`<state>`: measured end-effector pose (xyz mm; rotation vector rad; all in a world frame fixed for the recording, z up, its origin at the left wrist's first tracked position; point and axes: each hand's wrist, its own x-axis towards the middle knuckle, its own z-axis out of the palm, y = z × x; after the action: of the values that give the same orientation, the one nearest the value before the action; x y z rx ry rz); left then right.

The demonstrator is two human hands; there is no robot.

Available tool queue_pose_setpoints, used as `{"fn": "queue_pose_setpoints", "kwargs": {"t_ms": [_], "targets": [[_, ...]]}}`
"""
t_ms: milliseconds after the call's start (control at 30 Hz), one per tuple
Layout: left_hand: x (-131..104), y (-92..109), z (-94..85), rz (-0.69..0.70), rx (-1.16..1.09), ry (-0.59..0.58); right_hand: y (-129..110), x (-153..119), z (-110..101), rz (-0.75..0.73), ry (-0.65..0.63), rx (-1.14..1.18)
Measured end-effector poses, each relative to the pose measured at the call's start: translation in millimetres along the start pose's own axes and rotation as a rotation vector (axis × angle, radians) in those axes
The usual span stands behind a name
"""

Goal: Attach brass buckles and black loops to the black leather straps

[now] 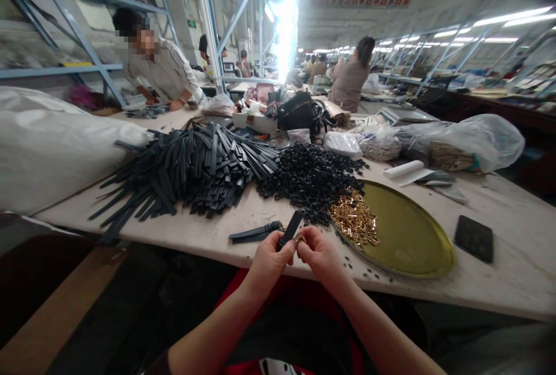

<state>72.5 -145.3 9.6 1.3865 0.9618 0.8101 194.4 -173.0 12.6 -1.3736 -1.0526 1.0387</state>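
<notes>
At the dial's centre, by the near edge of the tabletop (521, 253), the left hand (271, 258) pinches a flat, dark strap (291, 229); the right hand (319, 250) pinches a small gold-coloured fitting (299, 239) against it. At 9 o'clock, grouped straps (252, 234) appear finished; the heap of smooth strips (204, 169) at 10 suggests much remains. Matt black loops (308, 175) pile at 12, shiny metallic pieces (354, 216) at 2, on an oval tray (412, 236).

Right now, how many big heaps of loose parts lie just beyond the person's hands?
3: dark strips on the left, small black pieces in the middle, gold pieces on the tray. Others farther back may be hidden.
</notes>
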Motion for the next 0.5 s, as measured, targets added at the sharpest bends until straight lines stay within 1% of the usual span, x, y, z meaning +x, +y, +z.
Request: {"fn": "queue_pose_setpoints", "kwargs": {"t_ms": [100, 133, 200, 233, 300, 333, 400, 500], "targets": [[1, 2, -4.1, 0.018, 0.027, 0.044, 0, -4, 1, 0.037, -0.106, -0.005], [3, 3, -6.6, 0.019, 0.037, 0.058, 0, -6, -1, 0.026, -0.148, -0.047], [5, 4, -11.9, 0.008, 0.049, 0.061, -1, -9, -5, -0.061, -0.202, -0.170], [6, 4, -14.1, -0.002, 0.048, 0.045, -1, -9, -8, -0.128, -0.202, -0.229], [8, 2, -16.3, -0.045, 0.030, -0.018, 0, -9, -12, -0.252, -0.151, -0.296], [9, 1, -16.4, -0.084, 0.006, -0.059, 1, -7, -13, -0.278, -0.126, -0.298], [10, -2, -15.9, -0.179, -0.064, -0.140, 6, -2, -13, -0.244, -0.120, -0.237], [13, -4, -17.7, -0.277, -0.147, -0.238, 15, 7, -12, -0.066, -0.152, -0.012]]}}
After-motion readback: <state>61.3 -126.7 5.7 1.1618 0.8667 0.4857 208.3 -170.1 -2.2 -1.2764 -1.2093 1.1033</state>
